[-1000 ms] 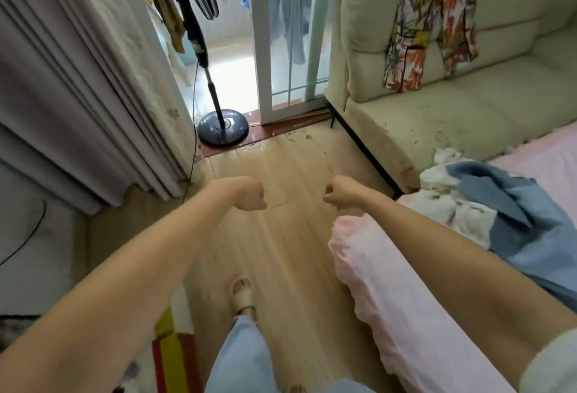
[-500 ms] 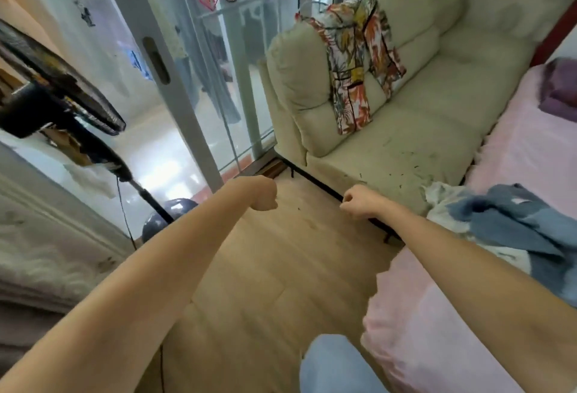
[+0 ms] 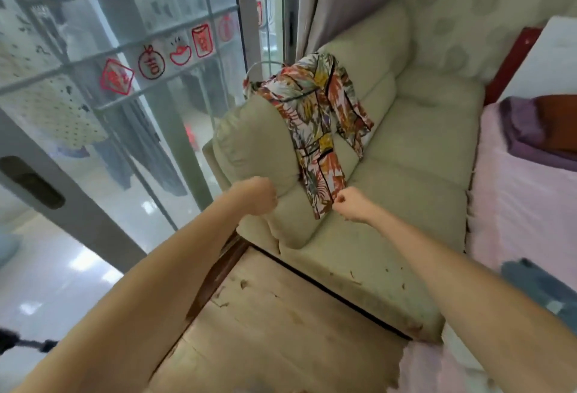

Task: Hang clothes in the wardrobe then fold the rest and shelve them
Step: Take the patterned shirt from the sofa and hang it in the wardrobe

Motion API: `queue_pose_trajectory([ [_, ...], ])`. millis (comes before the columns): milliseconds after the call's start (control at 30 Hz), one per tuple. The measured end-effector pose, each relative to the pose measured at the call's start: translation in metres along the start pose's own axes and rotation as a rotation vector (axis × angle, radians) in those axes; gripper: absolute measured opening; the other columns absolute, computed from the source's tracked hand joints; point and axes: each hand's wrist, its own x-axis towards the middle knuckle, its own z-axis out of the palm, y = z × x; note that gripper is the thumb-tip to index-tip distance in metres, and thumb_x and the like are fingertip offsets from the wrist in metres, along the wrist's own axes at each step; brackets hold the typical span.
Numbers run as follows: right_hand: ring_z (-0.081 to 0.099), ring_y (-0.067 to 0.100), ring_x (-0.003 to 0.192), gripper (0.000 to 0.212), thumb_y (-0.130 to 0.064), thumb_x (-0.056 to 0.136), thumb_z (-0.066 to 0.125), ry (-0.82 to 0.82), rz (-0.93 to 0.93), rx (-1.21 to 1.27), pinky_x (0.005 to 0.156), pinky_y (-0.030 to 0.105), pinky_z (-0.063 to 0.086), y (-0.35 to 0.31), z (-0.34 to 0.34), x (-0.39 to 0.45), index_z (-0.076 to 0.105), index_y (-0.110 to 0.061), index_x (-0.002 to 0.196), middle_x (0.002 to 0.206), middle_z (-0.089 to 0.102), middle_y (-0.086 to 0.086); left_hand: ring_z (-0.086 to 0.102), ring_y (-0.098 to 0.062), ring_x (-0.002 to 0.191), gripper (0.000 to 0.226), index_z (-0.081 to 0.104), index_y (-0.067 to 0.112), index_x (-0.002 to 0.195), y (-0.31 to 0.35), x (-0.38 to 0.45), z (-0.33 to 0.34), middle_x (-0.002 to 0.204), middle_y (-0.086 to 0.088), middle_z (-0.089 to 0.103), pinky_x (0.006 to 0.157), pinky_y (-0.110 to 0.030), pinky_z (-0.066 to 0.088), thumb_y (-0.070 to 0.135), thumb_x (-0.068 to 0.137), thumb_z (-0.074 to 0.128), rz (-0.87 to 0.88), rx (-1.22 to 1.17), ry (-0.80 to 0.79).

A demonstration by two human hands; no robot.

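Bedroom corner, head view: cream sofa (image 3: pixel 406 205) mid-frame, glass sliding door (image 3: pixel 125 95) upper left, pink bed (image 3: pixel 524 205) at right edge. Left hand (image 3: pixel 257 195) and right hand (image 3: pixel 351 205) both curled into fists, holding nothing, held out at centre just below the floral shirt (image 3: pixel 315 124) — draped over the sofa backrest, a white hanger (image 3: pixel 262 64) showing at its top. Task looks barely begun: shirt not hung, no wardrobe in view. Blue-grey garment (image 3: pixel 540 286) on the bed, lower right, still unfolded. Nothing blocks the reach; debris on the wooden floor (image 3: pixel 281 314).
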Motion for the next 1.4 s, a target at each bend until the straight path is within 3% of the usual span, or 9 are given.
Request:
queue_pose_trajectory([
  [167, 0.058, 0.024, 0.072, 0.022, -0.015, 0.092, 0.052, 0.128, -0.005, -0.044, 0.061, 0.029, 0.040, -0.039, -0.053, 0.114, 0.063, 0.002, 0.083, 0.084, 0.067, 0.019, 0.057, -0.026, 0.113, 0.035, 0.060, 0.018, 0.125, -0.067, 0.116, -0.063, 0.127, -0.005, 0.061, 0.095, -0.037, 0.048, 0.030, 0.094, 0.048, -0.069, -0.228, 0.257],
  [300, 0.062, 0.025, 0.087, 0.022, -0.022, 0.095, 0.050, 0.201, -0.044, -0.089, 0.073, 0.034, 0.050, -0.082, -0.090, 0.219, 0.063, -0.006, 0.101, 0.100, 0.067, 0.011, 0.054, -0.029, 0.120, 0.038, 0.056, 0.013, 0.131, -0.123, 0.209, -0.100, 0.136, -0.010, 0.055, 0.101, -0.038, 0.044, 0.024, 0.095, 0.052, -0.142, -0.491, 0.429],
  [500, 0.054, 0.027, 0.113, 0.035, -0.025, 0.097, 0.051, 0.249, -0.032, -0.096, 0.085, 0.031, 0.044, -0.154, -0.126, 0.377, 0.050, -0.009, 0.129, 0.129, 0.055, 0.009, 0.051, -0.034, 0.119, 0.046, 0.046, 0.004, 0.135, -0.214, 0.353, -0.152, 0.138, -0.019, 0.047, 0.093, -0.039, 0.044, 0.028, 0.096, 0.052, -0.263, -0.704, 0.374],
  [667, 0.013, 0.024, 0.147, 0.065, -0.037, 0.098, 0.049, 0.245, -0.068, -0.113, 0.120, 0.041, 0.016, -0.176, -0.129, 0.464, 0.020, -0.014, 0.152, 0.160, 0.015, 0.005, 0.052, -0.032, 0.117, 0.052, 0.037, 0.001, 0.137, -0.239, 0.441, -0.175, 0.133, -0.018, 0.051, 0.084, -0.034, 0.042, 0.028, 0.096, 0.055, -0.317, -0.949, 0.266],
  [833, -0.012, 0.025, 0.148, 0.069, -0.053, 0.099, 0.032, 0.007, -0.015, -0.189, 0.119, 0.045, 0.003, -0.164, -0.117, 0.505, 0.001, -0.025, 0.154, 0.160, -0.013, 0.004, 0.056, -0.019, 0.075, 0.044, 0.048, 0.000, 0.122, -0.243, 0.511, -0.163, 0.095, -0.010, 0.057, 0.062, -0.030, 0.047, 0.036, 0.096, 0.052, -0.406, -1.171, 0.154],
  [933, -0.016, 0.018, 0.147, 0.066, -0.052, 0.099, 0.032, 0.001, -0.071, -0.071, 0.120, 0.044, 0.001, -0.151, -0.112, 0.508, 0.002, -0.031, 0.154, 0.159, -0.016, -0.003, 0.052, -0.014, 0.067, 0.029, 0.057, 0.003, 0.115, -0.236, 0.523, -0.161, 0.085, -0.005, 0.058, 0.058, -0.027, 0.043, 0.026, 0.100, 0.047, -0.368, -1.244, 0.355],
  [1033, 0.003, 0.012, 0.148, 0.052, -0.041, 0.101, 0.038, -0.014, -0.058, 0.327, 0.118, 0.034, 0.012, -0.143, -0.124, 0.508, 0.023, -0.032, 0.151, 0.160, 0.006, -0.010, 0.056, -0.008, 0.070, 0.016, 0.060, 0.019, 0.102, -0.214, 0.508, -0.163, 0.083, 0.002, 0.061, 0.058, -0.020, 0.045, 0.023, 0.101, 0.045, -0.081, -1.214, 0.548],
  [1133, 0.045, 0.012, 0.131, 0.044, -0.040, 0.103, 0.031, 0.102, 0.019, 0.820, 0.111, 0.030, 0.031, -0.143, -0.156, 0.509, 0.051, -0.020, 0.136, 0.142, 0.050, -0.004, 0.056, -0.002, 0.075, 0.012, 0.062, 0.022, 0.103, -0.188, 0.495, -0.164, 0.087, 0.010, 0.061, 0.064, -0.014, 0.042, 0.023, 0.097, 0.051, 0.243, -0.974, 0.467],
  [1400, 0.068, 0.025, 0.088, 0.021, -0.014, 0.096, 0.055, 0.161, 0.140, 1.430, 0.071, 0.032, 0.057, -0.166, -0.209, 0.523, 0.059, -0.001, 0.112, 0.095, 0.067, 0.015, 0.055, -0.011, 0.085, 0.023, 0.066, 0.019, 0.116, -0.148, 0.477, -0.181, 0.097, 0.003, 0.062, 0.077, -0.028, 0.048, 0.021, 0.097, 0.054, 0.336, -0.879, 0.510],
])
